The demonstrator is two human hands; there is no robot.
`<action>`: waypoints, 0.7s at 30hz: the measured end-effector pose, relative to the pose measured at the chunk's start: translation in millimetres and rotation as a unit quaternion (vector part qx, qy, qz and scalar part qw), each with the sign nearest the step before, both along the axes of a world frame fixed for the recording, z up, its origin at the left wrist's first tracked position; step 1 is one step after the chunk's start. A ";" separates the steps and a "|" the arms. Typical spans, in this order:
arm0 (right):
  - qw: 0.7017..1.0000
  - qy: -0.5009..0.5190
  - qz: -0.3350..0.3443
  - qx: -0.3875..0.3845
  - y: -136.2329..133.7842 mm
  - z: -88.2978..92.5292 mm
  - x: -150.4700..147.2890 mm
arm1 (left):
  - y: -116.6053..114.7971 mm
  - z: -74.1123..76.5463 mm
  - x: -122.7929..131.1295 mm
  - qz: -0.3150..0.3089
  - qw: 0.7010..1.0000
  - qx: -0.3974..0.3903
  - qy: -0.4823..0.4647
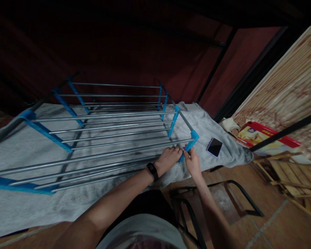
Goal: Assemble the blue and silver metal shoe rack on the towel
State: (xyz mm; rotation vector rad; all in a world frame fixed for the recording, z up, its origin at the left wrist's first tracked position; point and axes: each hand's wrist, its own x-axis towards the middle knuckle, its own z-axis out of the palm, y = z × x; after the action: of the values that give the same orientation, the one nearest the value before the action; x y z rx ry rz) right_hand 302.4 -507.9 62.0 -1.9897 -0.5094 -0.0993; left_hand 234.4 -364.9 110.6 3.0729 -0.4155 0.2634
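A metal rack of grey tubes joined by blue plastic brackets lies across a grey blanket. At its near right corner, my right hand pinches the blue bracket between thumb and fingers. My left hand, with a black band on the wrist, reaches over the lower tubes beside that bracket. Its fingers are curled at the tube ends, and what they grip is hidden under the hand. Other blue brackets hold the tubes at the left end.
A phone lies on the blanket right of my hands. Beyond it are a red and yellow box and a wooden folding chair. A metal-framed chair stands close at my right. Dark metal posts rise behind.
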 end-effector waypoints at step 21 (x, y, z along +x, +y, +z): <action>0.996 -0.025 0.038 -0.073 -6.8 9.7 6.3 | 0.1 1.2 7.0 0.025 0.993 -0.082 0.080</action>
State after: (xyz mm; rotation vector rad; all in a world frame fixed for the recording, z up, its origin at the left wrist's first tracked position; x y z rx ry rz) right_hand 308.7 -514.7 71.7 -2.1120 -0.6410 -0.0668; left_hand 241.4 -364.8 111.8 2.9179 -0.2940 0.0480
